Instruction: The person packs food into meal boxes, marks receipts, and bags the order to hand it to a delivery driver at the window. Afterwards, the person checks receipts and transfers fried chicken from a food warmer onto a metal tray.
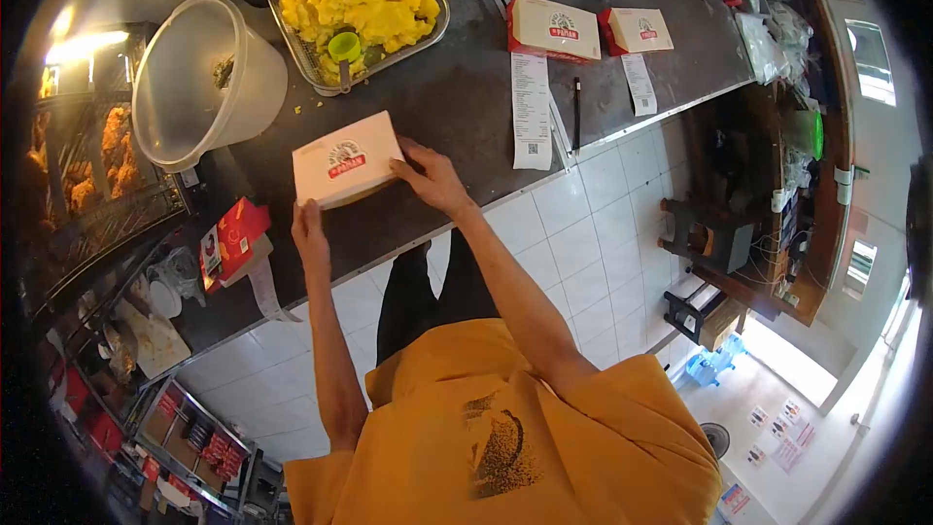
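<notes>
Between my two hands is a closed white cardboard food box with a red and black printed logo on its lid. My left hand grips its near left corner, while my right hand has fingers closed on the right side. The box is over the dark counter, close to the front edge. Behind it stands a metal tray heaped with yellow mashed food, and a green scoop rests in it. To the left is a translucent plastic bucket.
Two closed boxes stand at the back right with paper receipts under them. A black pen lies by the counter edge. A red box sits left, below a lit display case of fried chicken.
</notes>
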`<state>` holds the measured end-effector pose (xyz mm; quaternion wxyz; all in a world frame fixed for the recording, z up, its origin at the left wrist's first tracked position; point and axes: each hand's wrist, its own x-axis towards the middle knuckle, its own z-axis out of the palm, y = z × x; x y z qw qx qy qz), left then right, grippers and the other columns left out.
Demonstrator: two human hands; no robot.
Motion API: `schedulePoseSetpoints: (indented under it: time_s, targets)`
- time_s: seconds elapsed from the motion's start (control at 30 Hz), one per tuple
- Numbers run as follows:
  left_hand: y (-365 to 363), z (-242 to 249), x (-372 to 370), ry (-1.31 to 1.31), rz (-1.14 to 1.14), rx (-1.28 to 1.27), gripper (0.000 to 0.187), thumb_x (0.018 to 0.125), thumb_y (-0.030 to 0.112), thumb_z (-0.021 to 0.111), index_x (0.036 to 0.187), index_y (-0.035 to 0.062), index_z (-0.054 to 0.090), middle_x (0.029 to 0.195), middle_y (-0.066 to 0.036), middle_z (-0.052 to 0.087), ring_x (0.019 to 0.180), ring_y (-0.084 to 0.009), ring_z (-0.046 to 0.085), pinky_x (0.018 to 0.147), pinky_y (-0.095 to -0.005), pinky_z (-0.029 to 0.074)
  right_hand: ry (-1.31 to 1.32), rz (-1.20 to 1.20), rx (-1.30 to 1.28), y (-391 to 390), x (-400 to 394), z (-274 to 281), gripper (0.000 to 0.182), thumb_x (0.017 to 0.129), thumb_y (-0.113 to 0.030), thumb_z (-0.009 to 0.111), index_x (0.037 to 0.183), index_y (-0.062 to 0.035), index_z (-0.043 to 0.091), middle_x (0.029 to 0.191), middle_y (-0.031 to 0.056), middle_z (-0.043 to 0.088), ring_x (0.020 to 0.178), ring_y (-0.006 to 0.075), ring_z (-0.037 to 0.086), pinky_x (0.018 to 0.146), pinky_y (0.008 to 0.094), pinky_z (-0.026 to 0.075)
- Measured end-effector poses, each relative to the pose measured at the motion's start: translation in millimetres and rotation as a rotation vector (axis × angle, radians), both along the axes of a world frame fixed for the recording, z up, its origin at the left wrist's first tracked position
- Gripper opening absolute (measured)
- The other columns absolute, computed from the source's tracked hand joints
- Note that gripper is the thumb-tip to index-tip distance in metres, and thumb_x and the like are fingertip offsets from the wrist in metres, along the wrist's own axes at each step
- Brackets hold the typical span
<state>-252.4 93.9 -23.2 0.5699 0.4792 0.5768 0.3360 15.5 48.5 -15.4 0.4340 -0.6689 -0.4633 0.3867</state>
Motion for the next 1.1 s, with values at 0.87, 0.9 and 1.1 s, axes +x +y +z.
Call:
schedulePoseSetpoints:
  time_s: [0.87,0.9,1.1]
  targets:
    - [-20.6,34.5,91.1,0.688,-0.489,0.942,0.023,0.081,0.000,0.072,0.103,0.0064,0.074,0.125,-0.008,0.068,0.116,-0.0312,0.064,0.097,-0.0405,0.051,-0.620,-0.517,0.173,-13.9,278.2,72.8,0.016,0.086,-0.010,0.069,0.100,-0.0032,0.071,0.090,0.0138,0.073,0.081,0.0270,0.072,0.065,0.0337,0.054]
    - [-21.3,41.5,102.7,0.670,-0.471,0.923,0.021,0.080,-0.001,0.073,0.100,0.0063,0.075,0.122,-0.008,0.069,0.112,-0.0305,0.065,0.094,-0.0378,0.052,-0.681,-0.586,0.180,-3.4,330.9,75.9,0.018,0.086,-0.013,0.068,0.101,-0.0030,0.071,0.088,0.0142,0.073,0.079,0.0281,0.072,0.067,0.0347,0.055]
    - [-13.5,60.6,139.7,0.881,-0.459,0.786,0.019,0.075,0.016,0.081,0.091,0.0150,0.070,0.149,-0.014,0.047,0.142,-0.0421,0.034,0.114,-0.0586,0.028,-0.803,-0.510,0.043,108.8,559.8,61.6,0.044,0.083,-0.041,0.072,0.104,-0.0031,0.070,0.095,0.0214,0.072,0.095,0.0382,0.069,0.080,0.0443,0.053]
